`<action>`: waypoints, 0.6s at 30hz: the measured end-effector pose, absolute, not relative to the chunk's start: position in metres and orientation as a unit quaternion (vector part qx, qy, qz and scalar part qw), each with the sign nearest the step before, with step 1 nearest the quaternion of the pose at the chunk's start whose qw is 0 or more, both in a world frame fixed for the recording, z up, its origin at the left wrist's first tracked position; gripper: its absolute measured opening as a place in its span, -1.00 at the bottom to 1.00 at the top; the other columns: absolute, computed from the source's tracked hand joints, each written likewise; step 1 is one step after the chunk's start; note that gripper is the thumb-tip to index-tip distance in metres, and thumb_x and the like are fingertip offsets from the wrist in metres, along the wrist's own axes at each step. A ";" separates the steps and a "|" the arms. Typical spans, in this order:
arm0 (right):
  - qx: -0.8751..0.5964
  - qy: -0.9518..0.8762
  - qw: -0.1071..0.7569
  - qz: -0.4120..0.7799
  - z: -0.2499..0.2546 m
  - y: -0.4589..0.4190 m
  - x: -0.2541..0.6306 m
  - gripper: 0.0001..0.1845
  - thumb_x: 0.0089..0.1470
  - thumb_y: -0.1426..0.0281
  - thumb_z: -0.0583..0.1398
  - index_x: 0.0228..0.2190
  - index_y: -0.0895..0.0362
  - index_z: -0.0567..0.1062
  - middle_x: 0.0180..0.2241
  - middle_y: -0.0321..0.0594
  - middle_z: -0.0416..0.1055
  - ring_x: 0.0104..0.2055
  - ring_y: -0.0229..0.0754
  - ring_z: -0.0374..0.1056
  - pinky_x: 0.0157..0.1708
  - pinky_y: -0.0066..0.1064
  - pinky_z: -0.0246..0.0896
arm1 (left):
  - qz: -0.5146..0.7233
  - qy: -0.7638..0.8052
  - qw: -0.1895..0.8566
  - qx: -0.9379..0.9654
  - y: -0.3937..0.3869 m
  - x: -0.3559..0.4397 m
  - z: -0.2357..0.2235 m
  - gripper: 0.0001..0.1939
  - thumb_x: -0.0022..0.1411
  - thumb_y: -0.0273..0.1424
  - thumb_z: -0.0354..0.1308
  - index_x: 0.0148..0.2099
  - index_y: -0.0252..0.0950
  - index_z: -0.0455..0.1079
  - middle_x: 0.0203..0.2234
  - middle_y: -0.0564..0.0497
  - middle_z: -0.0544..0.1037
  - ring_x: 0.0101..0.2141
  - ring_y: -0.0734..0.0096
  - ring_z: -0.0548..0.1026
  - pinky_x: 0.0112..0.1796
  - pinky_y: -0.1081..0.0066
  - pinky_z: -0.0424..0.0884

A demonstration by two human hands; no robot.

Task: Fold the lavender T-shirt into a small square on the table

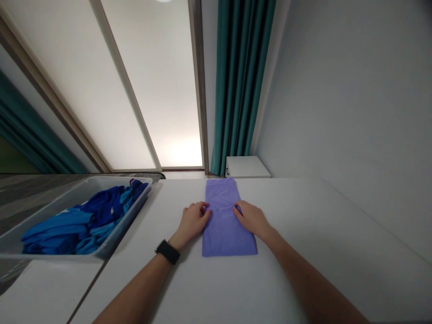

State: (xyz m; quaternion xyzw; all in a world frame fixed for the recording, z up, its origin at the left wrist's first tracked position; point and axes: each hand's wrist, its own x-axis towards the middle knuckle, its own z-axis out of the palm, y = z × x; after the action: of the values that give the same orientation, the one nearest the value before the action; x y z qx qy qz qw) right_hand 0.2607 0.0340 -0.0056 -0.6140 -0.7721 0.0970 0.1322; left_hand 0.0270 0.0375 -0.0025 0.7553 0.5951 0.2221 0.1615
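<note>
A lilac-purple garment (225, 238), folded into a long flat strip, lies lengthwise on the white table (313, 238). My left hand (193, 221) holds its left edge with curled fingers, about halfway along. My right hand (251, 219) is on the opposite edge at nearly the same height, with its fingers over the cloth. The part of the fabric under my fingers is hidden. A black smartwatch (168, 252) is on my left wrist.
To the left, a grey plastic tub (114, 180) stands on the table's edge, holding a heap of blue clothes (87, 220). A white cabinet (248, 167) stands beyond the table's far edge, near a teal curtain (241, 81) and a frosted window (145, 90).
</note>
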 end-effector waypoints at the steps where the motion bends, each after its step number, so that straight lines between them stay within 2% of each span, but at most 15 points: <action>1: -0.613 -0.774 0.127 0.092 -0.005 0.033 0.259 -0.72 0.32 0.25 0.03 -0.11 0.09 0.46 -0.07 -0.09 0.50 -0.06 -0.09 0.42 -0.16 -0.38 0.19 | 0.221 0.591 0.159 0.759 0.035 0.029 -0.002 -0.70 0.28 -0.28 0.07 0.00 -0.26 0.45 -0.32 -0.03 0.57 -0.17 0.16 0.47 -0.11 0.19 0.26; 4: -0.610 -0.778 0.123 0.087 -0.005 0.032 0.257 -0.70 0.31 0.23 0.05 -0.09 0.11 0.45 -0.07 -0.10 0.50 -0.04 -0.09 0.41 -0.10 -0.38 0.19 | 0.217 0.581 0.148 0.770 0.029 0.033 -0.002 -0.68 0.27 -0.32 0.09 0.05 -0.25 0.41 -0.26 -0.03 0.55 -0.15 0.16 0.46 -0.09 0.17 0.25; 9: -0.585 -0.795 0.141 0.076 -0.007 0.034 0.256 -0.80 0.29 0.38 0.07 -0.15 0.14 0.46 -0.14 -0.11 0.49 -0.08 -0.10 0.39 -0.06 -0.36 0.19 | 0.221 0.571 0.135 0.779 0.028 0.034 -0.009 -0.67 0.27 -0.38 0.08 0.07 -0.25 0.38 -0.20 -0.06 0.51 -0.11 0.17 0.45 -0.07 0.17 0.28; 14: -0.525 -0.828 0.190 0.055 -0.007 0.033 0.257 -0.82 0.29 0.47 0.03 -0.18 0.14 0.43 -0.17 -0.11 0.45 -0.08 -0.11 0.36 -0.01 -0.32 0.21 | 0.240 0.566 0.128 0.778 0.030 0.033 -0.017 -0.66 0.27 -0.37 0.08 0.08 -0.25 0.38 -0.15 -0.09 0.45 -0.09 0.16 0.43 -0.04 0.14 0.30; 18: -0.483 -0.844 0.227 0.055 -0.008 0.030 0.261 -0.80 0.31 0.47 0.00 -0.18 0.13 0.41 -0.19 -0.13 0.43 -0.13 -0.15 0.38 -0.05 -0.36 0.27 | 0.257 0.535 0.098 0.799 0.032 0.031 -0.014 -0.57 0.23 -0.33 0.14 0.15 -0.23 0.34 0.02 -0.12 0.41 0.04 0.09 0.35 0.02 0.10 0.26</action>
State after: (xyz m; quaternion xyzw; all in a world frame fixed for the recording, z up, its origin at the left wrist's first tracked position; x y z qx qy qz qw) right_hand 0.2614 0.0302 -0.0077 -0.4831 -0.8439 0.0546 0.2267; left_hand 0.0312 0.0316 -0.0143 0.7987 0.5350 0.2574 0.0979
